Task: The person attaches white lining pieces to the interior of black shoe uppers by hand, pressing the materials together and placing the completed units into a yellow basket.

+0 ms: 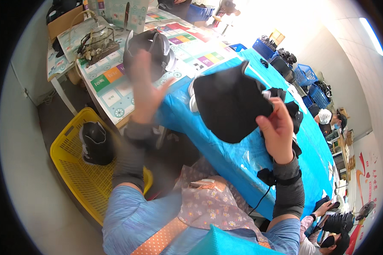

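My right hand pinches the edge of a black fabric piece between thumb and fingers. The piece hangs over the blue-covered table, its broad dark face towards me. My left hand, somewhat blurred, is raised with its fingers up and its thumb spread apart; nothing shows in it. Just behind its fingers, black sewn pieces with pale edges rest on the patterned table. More black pieces lie beyond my right hand, partly hidden by it.
At my left stands a yellow basket with a black, white-edged piece inside. A blue sheet covers the long table. Blue crates line its far side. Co-workers sit at the right, one with a hand on black pieces.
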A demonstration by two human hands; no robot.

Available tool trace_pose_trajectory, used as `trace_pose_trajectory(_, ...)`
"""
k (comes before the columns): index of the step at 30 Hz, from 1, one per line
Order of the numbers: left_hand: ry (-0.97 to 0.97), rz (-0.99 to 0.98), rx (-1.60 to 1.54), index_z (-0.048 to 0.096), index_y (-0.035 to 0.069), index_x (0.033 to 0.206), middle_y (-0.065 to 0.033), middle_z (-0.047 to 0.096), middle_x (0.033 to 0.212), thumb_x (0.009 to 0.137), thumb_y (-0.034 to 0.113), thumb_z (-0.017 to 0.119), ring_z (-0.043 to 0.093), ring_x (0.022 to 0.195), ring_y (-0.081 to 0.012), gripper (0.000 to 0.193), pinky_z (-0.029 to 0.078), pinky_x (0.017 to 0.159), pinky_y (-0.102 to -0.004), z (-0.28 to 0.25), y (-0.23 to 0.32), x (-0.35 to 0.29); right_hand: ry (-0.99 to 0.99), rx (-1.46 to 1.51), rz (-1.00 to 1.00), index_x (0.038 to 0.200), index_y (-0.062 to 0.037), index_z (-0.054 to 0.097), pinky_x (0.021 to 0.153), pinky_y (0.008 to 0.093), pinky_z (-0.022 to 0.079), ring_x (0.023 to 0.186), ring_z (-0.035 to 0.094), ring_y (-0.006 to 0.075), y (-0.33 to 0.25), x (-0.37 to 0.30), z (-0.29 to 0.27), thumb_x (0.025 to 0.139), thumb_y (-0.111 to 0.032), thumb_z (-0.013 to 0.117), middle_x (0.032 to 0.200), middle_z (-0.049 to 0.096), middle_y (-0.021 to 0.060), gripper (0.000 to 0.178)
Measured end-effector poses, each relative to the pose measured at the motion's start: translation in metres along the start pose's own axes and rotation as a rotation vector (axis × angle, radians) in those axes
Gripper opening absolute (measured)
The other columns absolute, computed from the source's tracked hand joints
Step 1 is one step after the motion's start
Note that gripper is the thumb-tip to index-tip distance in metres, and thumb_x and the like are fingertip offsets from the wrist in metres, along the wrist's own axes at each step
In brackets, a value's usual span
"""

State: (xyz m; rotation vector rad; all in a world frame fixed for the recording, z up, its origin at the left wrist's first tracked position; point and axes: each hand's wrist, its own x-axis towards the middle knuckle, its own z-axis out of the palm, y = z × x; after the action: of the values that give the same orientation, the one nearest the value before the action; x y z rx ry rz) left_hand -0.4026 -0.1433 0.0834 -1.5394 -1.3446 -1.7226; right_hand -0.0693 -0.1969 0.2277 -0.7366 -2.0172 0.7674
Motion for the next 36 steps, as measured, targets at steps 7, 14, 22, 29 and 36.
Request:
trace_pose_trajectory(7,-0.002,-0.413,-0.101,0.019,-0.004,0.154,-0.0272,0.036,0.152,0.064,0.032,0.094,0.038,0.141,-0.0378,0.122,0.033,0.117,-0.0441,0.019,-0.124,0.019,0.113,-0.392,-0.412,0.113,0.0018,0.057,0.072,0.0311,0.050,0.081,0.060,0.0217,-0.006,0.108,0.028,0.088,-0.008,0.074,0.098,0.056,0.0120,0.032)
trace_pose_trajectory(14,0.027,-0.399,-0.079,0.047,0.001,0.138,-0.0182,0.058,0.131,0.061,0.026,0.091,0.056,0.122,-0.0333,0.092,0.046,0.104,-0.0423,0.013,-0.127,0.012,-0.007,-0.495,-0.616,0.106,0.0016,0.058,0.075,0.0462,0.050,0.089,0.060,0.0429,0.018,0.189,0.106,0.090,-0.018,0.070,0.100,0.057,0.0185,0.028)
trace_pose_trajectory(22,0.007,-0.342,-0.049,0.053,0.001,0.126,-0.0168,0.057,0.118,0.052,0.023,0.096,0.059,0.111,-0.0331,0.088,0.048,0.097,-0.0432,0.002,-0.091,0.000,-0.230,-0.646,-0.735,0.099,-0.0047,0.059,0.073,0.0427,0.053,0.086,0.063,0.0348,0.031,0.191,0.190,0.089,-0.017,0.069,0.099,0.058,0.0118,0.019)
trace_pose_trajectory(29,-0.025,-0.322,-0.147,0.057,0.001,0.121,-0.0140,0.062,0.114,0.053,0.017,0.095,0.062,0.107,-0.0281,0.080,0.051,0.093,-0.0391,0.017,-0.077,0.009,-0.199,-0.752,-0.607,0.099,-0.0058,0.060,0.072,0.0434,0.053,0.086,0.064,0.0340,0.047,0.186,0.166,0.094,-0.021,0.064,0.097,0.057,0.0111,0.017)
trace_pose_trajectory(36,-0.295,-0.707,-0.669,0.052,0.002,0.141,-0.0112,0.057,0.139,0.089,0.014,0.063,0.057,0.123,-0.0234,0.055,0.043,0.105,-0.0366,-0.013,-0.157,0.001,-0.319,-0.586,-0.425,0.105,-0.0019,0.062,0.083,0.0417,0.052,0.096,0.064,0.0358,0.096,0.179,0.153,0.094,-0.022,0.065,0.111,0.059,0.0140,0.023)
